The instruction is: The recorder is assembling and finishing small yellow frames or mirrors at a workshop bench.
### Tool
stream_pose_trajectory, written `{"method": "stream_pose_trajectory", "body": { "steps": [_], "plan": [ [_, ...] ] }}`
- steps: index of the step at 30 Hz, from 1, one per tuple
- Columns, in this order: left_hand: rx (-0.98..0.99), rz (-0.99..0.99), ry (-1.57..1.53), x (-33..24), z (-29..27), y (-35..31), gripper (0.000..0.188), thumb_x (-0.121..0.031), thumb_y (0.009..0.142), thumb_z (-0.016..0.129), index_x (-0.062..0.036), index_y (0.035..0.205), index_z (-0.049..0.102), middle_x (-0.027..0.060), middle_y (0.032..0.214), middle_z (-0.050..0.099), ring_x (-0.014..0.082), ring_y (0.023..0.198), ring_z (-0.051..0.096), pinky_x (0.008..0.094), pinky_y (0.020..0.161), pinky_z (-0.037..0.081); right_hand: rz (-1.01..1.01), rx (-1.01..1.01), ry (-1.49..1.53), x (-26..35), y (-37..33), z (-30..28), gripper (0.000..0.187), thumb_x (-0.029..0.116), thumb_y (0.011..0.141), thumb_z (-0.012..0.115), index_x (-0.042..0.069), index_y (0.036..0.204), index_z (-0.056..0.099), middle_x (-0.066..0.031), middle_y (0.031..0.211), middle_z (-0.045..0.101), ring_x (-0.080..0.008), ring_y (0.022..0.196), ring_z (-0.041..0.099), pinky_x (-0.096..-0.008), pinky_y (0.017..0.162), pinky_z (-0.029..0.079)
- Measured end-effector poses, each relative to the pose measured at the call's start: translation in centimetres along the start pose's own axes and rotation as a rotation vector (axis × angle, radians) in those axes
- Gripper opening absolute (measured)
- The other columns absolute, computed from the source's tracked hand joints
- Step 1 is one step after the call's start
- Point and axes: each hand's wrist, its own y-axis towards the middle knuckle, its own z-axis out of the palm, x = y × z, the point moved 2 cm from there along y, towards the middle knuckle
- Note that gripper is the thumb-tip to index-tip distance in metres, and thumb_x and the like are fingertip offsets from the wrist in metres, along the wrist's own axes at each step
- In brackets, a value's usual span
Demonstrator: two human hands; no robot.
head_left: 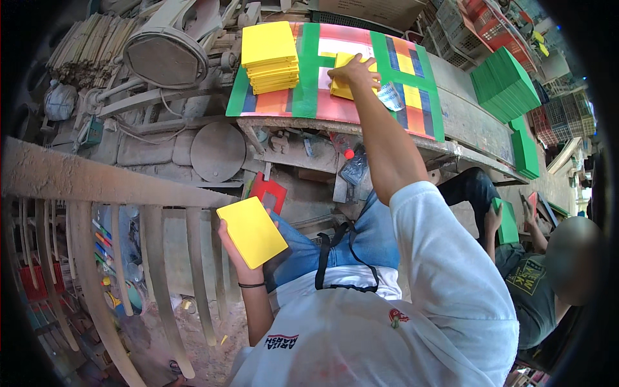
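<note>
My left hand (235, 244) is closed around a flat yellow rectangular block (253, 233), held tilted above my left thigh; its broad face hides most of my fingers. My right arm reaches forward to the table, where my right hand (358, 72) spans the top of a low stack of yellow boards (340, 89). The thumb lies at the stack's left edge and the fingers are curled over its right side. Left of it on the same table stands a taller, slightly uneven stack of yellow boards (271, 58).
A striped green, red and blue sheet (303, 106) covers the table. Green board stacks (505, 85) stand further right. A wooden slatted rail (116, 184) runs along my left. At right, a seated co-worker holds a green board (507, 221). A red plastic piece (267, 192) lies below the table.
</note>
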Motion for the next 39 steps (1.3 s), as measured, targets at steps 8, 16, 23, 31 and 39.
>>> {"method": "stream_pose_trajectory", "body": {
  "steps": [8,16,23,31,39],
  "plan": [
    [0.072,-0.030,-0.057,0.4,1.3,0.3,0.073,-0.058,0.087,0.039,-0.0011,0.133,0.043,0.0191,0.126,0.053,0.0384,0.114,0.053,0.0563,0.091,0.043,-0.158,0.048,0.378,-2.3,5.8,-4.0,0.117,0.047,0.051,0.078,0.013,0.147,0.020,-0.0250,0.149,0.007,-0.0483,0.127,0.032,-0.0559,0.095,0.041],
    [0.165,-0.041,-0.041,0.6,2.1,0.6,0.078,-0.059,0.088,0.037,0.0018,0.137,0.038,0.0223,0.130,0.050,0.0401,0.117,0.050,0.0558,0.095,0.041,-0.288,-0.079,0.629,-11.9,4.3,-10.0,0.088,0.037,0.063,0.076,0.005,0.136,0.037,-0.0152,0.112,0.055,-0.0237,0.102,0.057,-0.0388,0.078,0.051],
    [0.157,-0.067,-0.004,1.2,2.5,0.7,0.078,-0.060,0.087,0.038,-0.0002,0.137,0.038,0.0202,0.132,0.049,0.0399,0.119,0.049,0.0560,0.096,0.040,-0.176,0.332,0.989,-18.9,9.0,-9.6,0.112,0.041,0.056,0.079,0.011,0.147,0.021,-0.0235,0.138,0.026,-0.0364,0.118,0.047,-0.0484,0.078,0.054],
    [0.133,-0.056,-0.008,1.3,1.8,0.1,0.076,-0.059,0.087,0.039,-0.0004,0.135,0.041,0.0199,0.130,0.050,0.0388,0.118,0.049,0.0570,0.095,0.040,-0.083,0.104,0.858,-20.9,11.5,-9.5,0.112,0.041,0.053,0.080,0.011,0.146,0.024,-0.0242,0.138,0.029,-0.0353,0.112,0.053,-0.0486,0.078,0.055],
    [0.124,-0.012,0.043,0.7,1.5,0.5,0.079,-0.061,0.087,0.039,0.0018,0.134,0.040,0.0222,0.129,0.049,0.0398,0.119,0.047,0.0574,0.097,0.038,-0.190,0.020,0.781,-17.3,10.5,-11.1,0.110,0.039,0.051,0.082,0.009,0.143,0.030,-0.0224,0.136,0.023,-0.0365,0.110,0.052,-0.0479,0.078,0.055]
  ]
}}
